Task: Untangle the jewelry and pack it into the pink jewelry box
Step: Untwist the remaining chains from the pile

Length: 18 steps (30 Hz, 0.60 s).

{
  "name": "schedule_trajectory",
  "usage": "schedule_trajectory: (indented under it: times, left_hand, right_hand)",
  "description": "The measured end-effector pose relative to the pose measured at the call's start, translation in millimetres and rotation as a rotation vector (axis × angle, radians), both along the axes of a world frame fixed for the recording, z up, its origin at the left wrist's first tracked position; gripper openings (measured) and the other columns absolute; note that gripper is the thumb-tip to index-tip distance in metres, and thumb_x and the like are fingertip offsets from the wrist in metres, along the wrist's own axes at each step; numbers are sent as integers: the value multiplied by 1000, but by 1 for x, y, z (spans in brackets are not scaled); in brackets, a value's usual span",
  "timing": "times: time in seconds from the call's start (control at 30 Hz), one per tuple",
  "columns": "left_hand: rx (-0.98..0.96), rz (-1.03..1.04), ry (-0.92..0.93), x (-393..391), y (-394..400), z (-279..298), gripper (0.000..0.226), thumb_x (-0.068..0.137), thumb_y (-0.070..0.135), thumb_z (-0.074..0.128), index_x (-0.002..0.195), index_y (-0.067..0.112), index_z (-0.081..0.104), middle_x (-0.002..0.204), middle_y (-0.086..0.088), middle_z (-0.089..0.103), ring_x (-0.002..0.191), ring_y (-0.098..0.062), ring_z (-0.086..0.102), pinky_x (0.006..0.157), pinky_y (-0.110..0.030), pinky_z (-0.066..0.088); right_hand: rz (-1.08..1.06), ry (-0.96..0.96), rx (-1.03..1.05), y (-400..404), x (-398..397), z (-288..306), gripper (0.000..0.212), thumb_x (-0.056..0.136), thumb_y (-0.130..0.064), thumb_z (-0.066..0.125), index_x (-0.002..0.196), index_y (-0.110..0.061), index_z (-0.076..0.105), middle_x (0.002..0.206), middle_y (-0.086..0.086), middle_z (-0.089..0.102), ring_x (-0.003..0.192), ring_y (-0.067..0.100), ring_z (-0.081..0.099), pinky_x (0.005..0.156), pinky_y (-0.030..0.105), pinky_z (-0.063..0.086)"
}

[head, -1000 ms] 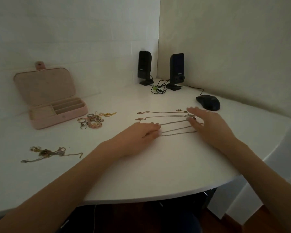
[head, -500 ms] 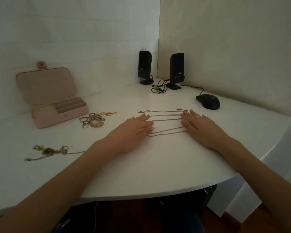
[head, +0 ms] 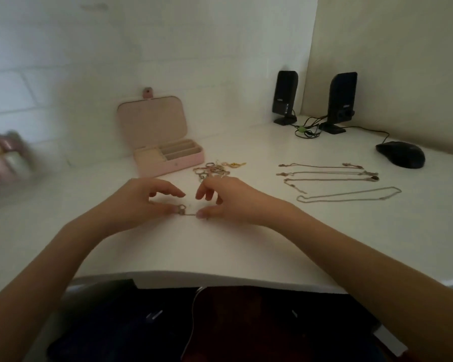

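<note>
The pink jewelry box (head: pixel 168 163) stands open at the back of the white desk (head: pixel 246 246), lid upright. A small pile of rings and earrings (head: pixel 215 169) lies just right of it. Several necklaces (head: pixel 332 178) lie stretched out in rows further right. In front of the pile, my left hand (head: pixel 147 202) and my right hand (head: pixel 228 202) hold a tangled clump of chain (head: pixel 185 211) between them on the desk. The left thumb and fingers pinch its knotted end, and the right thumb and fingers pinch the thin chain running out of it.
Two black speakers (head: pixel 285 97) with cables stand in the back corner. A black mouse (head: pixel 400 154) sits right of the necklaces. A blurred rack of small pinkish items (head: pixel 3 158) is at the far left. The desk's curved front edge runs below my forearms.
Both hands left the laid-out necklaces and moved left to the tangled clump, which they now pinch. My view swung left, so the box and necklaces appear further right.
</note>
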<state>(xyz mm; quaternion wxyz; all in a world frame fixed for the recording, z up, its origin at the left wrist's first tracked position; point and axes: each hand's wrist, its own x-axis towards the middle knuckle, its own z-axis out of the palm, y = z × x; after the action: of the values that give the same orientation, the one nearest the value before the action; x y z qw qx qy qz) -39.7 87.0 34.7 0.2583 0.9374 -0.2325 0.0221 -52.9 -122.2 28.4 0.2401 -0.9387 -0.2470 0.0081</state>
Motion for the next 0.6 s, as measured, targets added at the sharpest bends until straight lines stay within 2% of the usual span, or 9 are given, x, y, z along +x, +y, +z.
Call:
schedule_trajectory:
  times: [0.1, 0.17, 0.27, 0.33, 0.37, 0.43, 0.53, 0.6]
  left_hand:
    - [33, 51, 1, -2, 14, -8, 23, 84, 23, 71, 102, 35, 65, 96, 19, 60, 90, 0, 56, 79, -12, 41]
    - [-14, 59, -20, 0, 19, -14, 19, 84, 19, 71, 100, 28, 69, 95, 15, 64, 89, -1, 59, 81, -11, 45]
    - [-50, 28, -93, 6, 26, -17, 14, 84, 9, 70, 90, 21, 73, 90, 10, 67, 84, -1, 62, 78, -7, 45]
    - [-50, 2, -124, 10, 28, -18, 17, 84, 7, 69, 81, 24, 69, 85, 12, 66, 79, 1, 60, 73, -6, 44]
    - [-70, 6, -117, 12, 28, -19, 19, 86, 9, 68, 78, 26, 66, 83, 12, 65, 78, 2, 60, 71, -6, 43]
    - [-207, 44, -59, 17, 26, -21, 19, 90, 11, 63, 78, 26, 60, 80, 10, 66, 71, 2, 59, 69, -9, 44]
    - [-674, 79, 154, 26, 16, -15, 16, 97, 6, 50, 83, 14, 53, 74, 3, 66, 69, -5, 65, 73, -19, 54]
    - [-891, 115, 277, 32, 8, -9, 18, 100, 5, 43, 84, 9, 50, 71, -4, 60, 62, -9, 64, 71, -24, 58]
  right_hand:
    - [10, 17, -49, 33, 16, 0, 49, 85, -43, 69, 123, -15, 56, 113, 1, 55, 90, 11, 47, 71, 22, 37]
    - [1, 16, -65, 47, 24, 0, 47, 84, -44, 69, 119, -14, 59, 109, 2, 56, 90, 13, 49, 67, 22, 40]
    - [2, 53, -44, 59, 34, 0, 23, 87, -33, 68, 99, -14, 66, 96, 5, 66, 80, 12, 54, 60, 13, 38]
    - [-2, 91, 34, 58, 39, -1, 12, 88, -28, 68, 85, -17, 63, 88, 4, 69, 70, 10, 57, 61, 19, 42]
    - [-31, 114, 127, 55, 40, -2, 13, 89, -26, 67, 82, -18, 60, 85, 1, 67, 68, 6, 57, 63, 20, 42]
    - [-96, 246, 438, 45, 40, 0, 14, 91, -23, 65, 82, -17, 57, 83, -1, 65, 66, 0, 60, 60, 17, 43]
    - [-89, 511, 858, 32, 40, 5, 12, 93, -14, 60, 83, -13, 54, 83, 3, 67, 76, 5, 67, 70, 20, 51]
    - [-81, 588, 1063, 27, 41, 8, 13, 94, -8, 58, 81, -11, 55, 80, 4, 68, 80, 11, 68, 76, 23, 54]
